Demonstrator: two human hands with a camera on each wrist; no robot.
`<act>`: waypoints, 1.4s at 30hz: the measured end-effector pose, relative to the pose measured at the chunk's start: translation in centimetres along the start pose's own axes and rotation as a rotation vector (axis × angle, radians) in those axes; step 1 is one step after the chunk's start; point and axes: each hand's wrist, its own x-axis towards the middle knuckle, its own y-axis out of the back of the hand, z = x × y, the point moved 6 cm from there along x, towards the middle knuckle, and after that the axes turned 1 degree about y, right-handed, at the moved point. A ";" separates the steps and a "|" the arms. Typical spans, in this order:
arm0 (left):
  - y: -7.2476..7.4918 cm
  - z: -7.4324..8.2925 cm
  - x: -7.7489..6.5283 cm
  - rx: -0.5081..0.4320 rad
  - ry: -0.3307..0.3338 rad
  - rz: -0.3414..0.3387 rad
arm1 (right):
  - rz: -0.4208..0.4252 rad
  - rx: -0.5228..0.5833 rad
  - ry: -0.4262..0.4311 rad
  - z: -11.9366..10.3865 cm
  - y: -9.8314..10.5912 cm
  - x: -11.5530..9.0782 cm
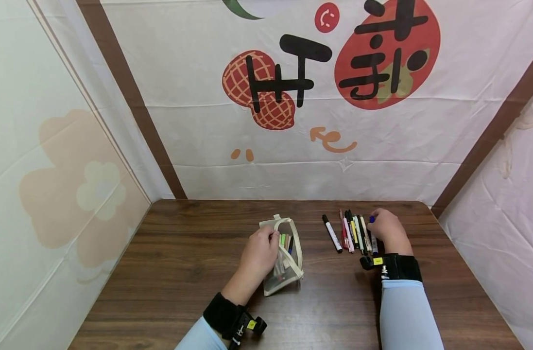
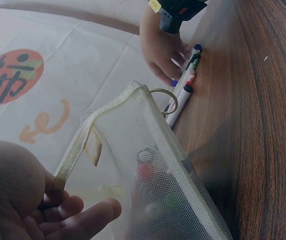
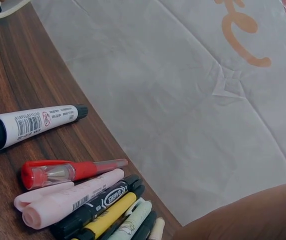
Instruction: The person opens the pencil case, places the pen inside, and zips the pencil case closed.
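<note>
My left hand (image 1: 258, 252) pinches the top edge of a pale mesh pencil case (image 1: 273, 286), which stands with its zip side open. Several pens (image 1: 284, 240) show inside, blurred through the mesh (image 2: 155, 190) in the left wrist view. At the far right of a row of pens, my right hand (image 1: 388, 228) has its fingers curled over a marker with blue ends (image 1: 374, 249), seeming to pinch its middle. Its fingers are largely hidden in the right wrist view. Beside that marker lie several pens, among them a red pen (image 3: 57, 172), a pink highlighter (image 3: 75, 197) and a yellow pen (image 3: 110, 215).
A white marker with black ends (image 1: 332, 234) lies apart, left of the row. The wooden table (image 1: 183, 262) meets a printed cloth wall (image 1: 196, 175) behind the pens. More cloth (image 1: 502, 204) hangs on the right side.
</note>
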 end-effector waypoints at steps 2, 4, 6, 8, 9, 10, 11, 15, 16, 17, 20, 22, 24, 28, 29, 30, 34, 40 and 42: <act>0.0 0.0 0.0 -0.001 -0.004 0.000 | 0.013 0.004 -0.005 0.0 0.2 0.0; 0.0 0.0 0.0 -0.001 -0.007 -0.002 | 0.033 0.016 -0.012 0.0 0.6 -0.1; 0.0 0.1 -0.1 -0.003 -0.011 -0.005 | 0.052 0.032 -0.009 -0.3 1.1 -0.3; 0.0 0.0 -0.1 -0.005 -0.016 -0.008 | 0.074 0.047 0.001 -0.6 1.6 -0.5; 0.0 0.0 -0.1 -0.006 -0.018 -0.007 | 0.086 0.057 0.006 -0.8 1.9 -0.6; 0.0 0.0 -0.1 -0.007 -0.019 -0.008 | 0.095 0.069 0.012 -1.1 2.2 -0.8; 0.0 0.0 -0.1 -0.007 -0.019 -0.007 | 0.102 0.084 0.019 -1.4 2.4 -0.9; 0.0 0.0 -0.1 -0.007 -0.011 -0.012 | 0.130 0.162 0.045 -2.6 3.0 -1.3; 0.0 0.0 -0.1 -0.007 -0.008 -0.014 | 0.135 0.184 0.055 -3.0 3.1 -1.4; 0.0 0.0 0.0 -0.005 -0.005 -0.014 | 0.139 0.205 0.067 -3.3 3.1 -1.4; 0.0 0.0 0.0 -0.003 -0.004 -0.011 | 0.141 0.292 0.106 -4.5 2.9 -1.5; 0.0 0.0 0.0 -0.002 -0.003 -0.009 | 0.123 0.373 0.131 -5.3 2.5 -1.5; 0.1 0.0 -0.1 -0.003 -0.004 -0.008 | 0.105 0.449 0.156 -6.3 2.0 -1.6; 0.1 0.0 0.0 -0.006 -0.008 -0.005 | 0.054 0.536 0.203 -8.7 0.6 -1.6; 0.1 0.0 0.0 -0.005 -0.008 -0.006 | 0.040 0.546 0.217 -9.3 0.2 -1.6; 0.0 -0.1 0.0 -0.006 -0.008 -0.004 | 0.022 0.566 0.226 -9.9 -0.3 -1.6; 0.1 -0.1 0.0 -0.007 -0.015 0.004 | -0.036 0.626 0.262 -12.2 -2.1 -1.9; 0.1 0.0 0.1 -0.003 -0.012 0.000 | -0.117 0.677 0.310 -14.9 -5.0 -2.7; 0.2 0.0 0.1 -0.004 -0.009 0.000 | -0.134 0.684 0.323 -15.6 -5.9 -2.9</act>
